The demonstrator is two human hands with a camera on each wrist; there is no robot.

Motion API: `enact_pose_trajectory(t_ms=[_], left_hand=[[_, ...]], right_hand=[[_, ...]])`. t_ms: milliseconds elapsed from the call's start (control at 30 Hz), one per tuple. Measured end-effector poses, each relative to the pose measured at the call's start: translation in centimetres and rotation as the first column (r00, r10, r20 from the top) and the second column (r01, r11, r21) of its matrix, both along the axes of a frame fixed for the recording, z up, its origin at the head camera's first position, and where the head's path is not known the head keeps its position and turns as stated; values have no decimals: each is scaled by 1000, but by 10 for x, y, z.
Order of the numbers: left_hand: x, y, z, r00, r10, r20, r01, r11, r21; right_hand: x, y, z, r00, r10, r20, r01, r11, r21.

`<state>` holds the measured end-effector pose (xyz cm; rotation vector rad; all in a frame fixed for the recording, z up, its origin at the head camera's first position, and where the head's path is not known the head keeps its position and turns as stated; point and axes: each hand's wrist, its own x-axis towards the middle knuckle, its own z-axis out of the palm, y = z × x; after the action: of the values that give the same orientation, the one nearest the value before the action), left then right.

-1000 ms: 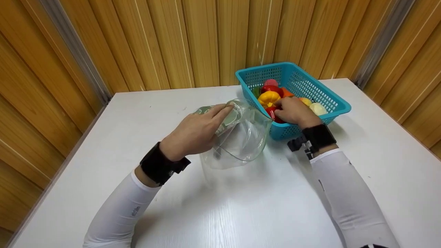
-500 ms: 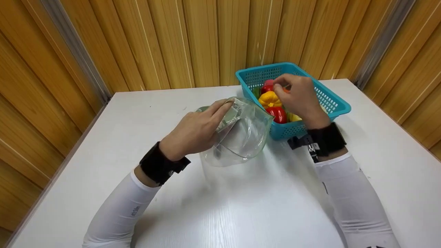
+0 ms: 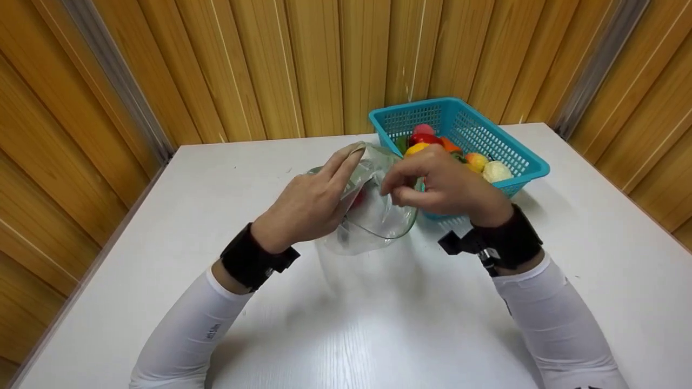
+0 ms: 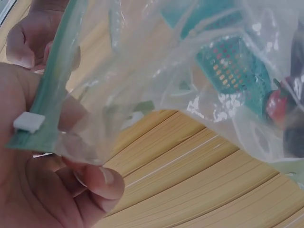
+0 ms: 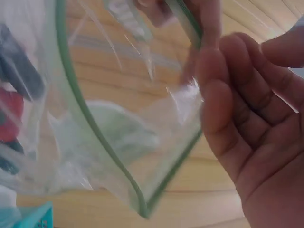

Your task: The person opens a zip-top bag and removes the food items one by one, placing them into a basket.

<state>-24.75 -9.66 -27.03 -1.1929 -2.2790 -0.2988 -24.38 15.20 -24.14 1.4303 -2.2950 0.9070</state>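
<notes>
My left hand (image 3: 311, 210) grips the rim of a clear zip bag (image 3: 373, 224); its green zip strip and white slider (image 4: 29, 122) show under the thumb in the left wrist view. The bag's mouth gapes towards the right. Inside it lie a round red item with a green stem (image 4: 277, 103) and dark pieces (image 5: 21, 64), blurred through the plastic. My right hand (image 3: 446, 186) is at the bag's mouth, its fingers loosely curled and the thumb apart from them. In the right wrist view, nothing shows between these fingers (image 5: 218, 109), which are right beside the bag's edge.
Behind my right hand a teal plastic basket (image 3: 521, 162) stands at the back right of the white table (image 3: 346, 324). It holds several fruits and vegetables, among them a yellow pepper (image 3: 416, 148) and a whitish round piece (image 3: 497, 171). A wood-panelled wall (image 3: 313, 65) closes off the back.
My right hand has left the basket, rising over it and then moving left to the bag's mouth. A red patch now shows inside the bag. My left hand has kept its grip.
</notes>
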Motion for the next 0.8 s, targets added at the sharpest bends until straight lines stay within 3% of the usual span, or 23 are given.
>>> enact_pose_trajectory(t_ms=[100,167,300,400,433,500,567,667,733,800], left_hand=[[1,1,0,999,-39,-21,39,999,8],[2,2,-1,997,-64,-31,64,998,5],[5,3,-1,994,-105,-12,105,994,-12],[7,4,-1,992,-125,14,126,991,-40],[7,4,-1,991,-131,18,131,990,-52],[9,5,-1,990,-140,23,142,987,-73],[10,5,-1,988,-151,12,152,985,-85],[11,5,-1,986,-165,-6,164,982,-94],[12,6,-2,985,-173,-11,171,980,-104],[12,6,-2,984,-178,1,177,977,-119]], right_hand=[[-3,-16,-12,996,-31,81,20,990,138],[-8,-29,-23,992,-86,96,60,966,250],[-17,-49,-47,975,-199,96,135,880,455],[-19,-55,-64,961,-263,86,175,818,548],[-19,-56,-69,959,-271,80,183,810,557],[-20,-57,-79,955,-281,93,188,819,542],[-20,-57,-88,957,-288,35,229,822,522],[-22,-59,-99,959,-280,41,227,848,479],[-22,-60,-104,959,-282,27,231,831,506],[-22,-60,-107,956,-279,87,192,823,534]])
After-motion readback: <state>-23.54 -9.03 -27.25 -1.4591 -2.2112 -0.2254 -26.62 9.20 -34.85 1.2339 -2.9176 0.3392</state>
